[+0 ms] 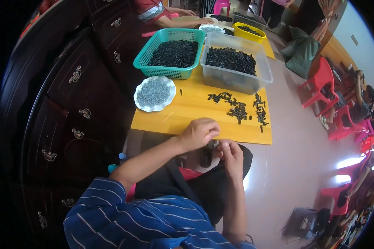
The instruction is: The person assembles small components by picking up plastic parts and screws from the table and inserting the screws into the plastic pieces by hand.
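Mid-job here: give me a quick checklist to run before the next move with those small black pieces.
1. Both hands together at the table's near edge: left hand, right hand: ok.
2. Piece held between the fingers: cannot tell, hidden.
3. Loose black pieces within reach on the yellow table: ok.
4. White plate of screws stocked: ok.
5. Clear bin and green basket hold stock: ok.

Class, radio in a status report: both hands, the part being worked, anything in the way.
Left hand and right hand together at the table edge, fingers pinching a small part, barely visible. Loose black parts just ahead. Nothing between.
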Available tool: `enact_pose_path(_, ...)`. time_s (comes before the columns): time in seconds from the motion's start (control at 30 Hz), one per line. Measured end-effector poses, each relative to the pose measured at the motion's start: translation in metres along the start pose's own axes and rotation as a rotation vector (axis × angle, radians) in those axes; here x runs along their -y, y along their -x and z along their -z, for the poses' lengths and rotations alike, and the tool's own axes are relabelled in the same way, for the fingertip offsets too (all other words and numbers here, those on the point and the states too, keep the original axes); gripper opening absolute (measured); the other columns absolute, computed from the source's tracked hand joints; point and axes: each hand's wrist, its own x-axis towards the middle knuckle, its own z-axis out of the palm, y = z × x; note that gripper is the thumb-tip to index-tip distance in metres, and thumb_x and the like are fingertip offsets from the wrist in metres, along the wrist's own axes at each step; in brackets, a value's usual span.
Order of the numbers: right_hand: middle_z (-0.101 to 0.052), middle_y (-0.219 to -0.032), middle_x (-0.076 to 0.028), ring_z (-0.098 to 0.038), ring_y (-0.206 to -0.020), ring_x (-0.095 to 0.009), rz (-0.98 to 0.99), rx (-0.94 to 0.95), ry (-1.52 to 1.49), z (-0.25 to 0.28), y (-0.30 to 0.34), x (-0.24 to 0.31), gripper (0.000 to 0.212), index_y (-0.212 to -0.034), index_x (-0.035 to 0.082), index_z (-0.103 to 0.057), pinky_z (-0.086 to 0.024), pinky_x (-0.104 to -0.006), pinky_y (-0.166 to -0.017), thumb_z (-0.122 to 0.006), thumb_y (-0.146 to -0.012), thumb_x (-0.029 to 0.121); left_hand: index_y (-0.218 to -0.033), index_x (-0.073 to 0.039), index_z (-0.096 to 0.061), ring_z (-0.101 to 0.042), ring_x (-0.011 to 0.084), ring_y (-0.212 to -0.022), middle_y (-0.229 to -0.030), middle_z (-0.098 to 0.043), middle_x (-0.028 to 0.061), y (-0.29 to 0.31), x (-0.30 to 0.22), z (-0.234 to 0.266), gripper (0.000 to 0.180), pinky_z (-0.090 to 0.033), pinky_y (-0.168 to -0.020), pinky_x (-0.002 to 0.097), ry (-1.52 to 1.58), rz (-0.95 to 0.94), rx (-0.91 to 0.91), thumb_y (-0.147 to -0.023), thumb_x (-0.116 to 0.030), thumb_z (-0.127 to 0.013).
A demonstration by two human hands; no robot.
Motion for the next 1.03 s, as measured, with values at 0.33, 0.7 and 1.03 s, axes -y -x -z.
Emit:
enact_pose_path(0.33, -0.059, -0.080, -0.001, -0.054, -0.072, -0.010, -0.070, 0.139, -0.218, -0.006, 0.010, 0.011, 0.032, -0.104, 0.003, -0.064, -0.044, -0.0240, -0.067, -0.055, -0.103, 0.034, -0.087, -0.006, -0.064, -0.065, 0.0292, -0.078, -0.080, -0.065, 0.0095, 0.005, -0.036, 0.003, 0.006, -0.051, -0.070, 0.0392, -0.037, -0.286, 0.023, -0.082, -0.005, -0.068)
enact_pose_path(0.7, -0.060, -0.082, -0.003, -0.054, -0.073, -0.011, -0.032, 0.148, -0.204, -0.007, 0.010, -0.003, 0.028, -0.100, 0.004, -0.062, -0.043, -0.0249, -0.067, -0.054, -0.104, 0.030, -0.089, -0.004, -0.066, -0.067, 0.0303, -0.076, -0.080, -0.067, 0.0111, 0.015, -0.038, 0.004, 0.007, -0.053, -0.068, 0.0377, -0.004, -0.159, -0.027, -0.083, -0.005, -0.069)
enact_pose_path(1.03, -0.063, -0.086, 0.000, -0.055, -0.079, -0.008, -0.091, 0.111, -0.311, -0.007, 0.012, 0.015, 0.028, -0.107, 0.003, -0.066, -0.044, -0.0222, -0.075, -0.051, -0.103, 0.025, -0.105, -0.001, -0.067, -0.073, 0.0244, -0.088, -0.104, -0.073, 0.0114, 0.013, -0.032, 0.009, 0.013, -0.057, -0.080, 0.0320, 0.362, 0.193, 0.041, -0.096, -0.009, -0.061)
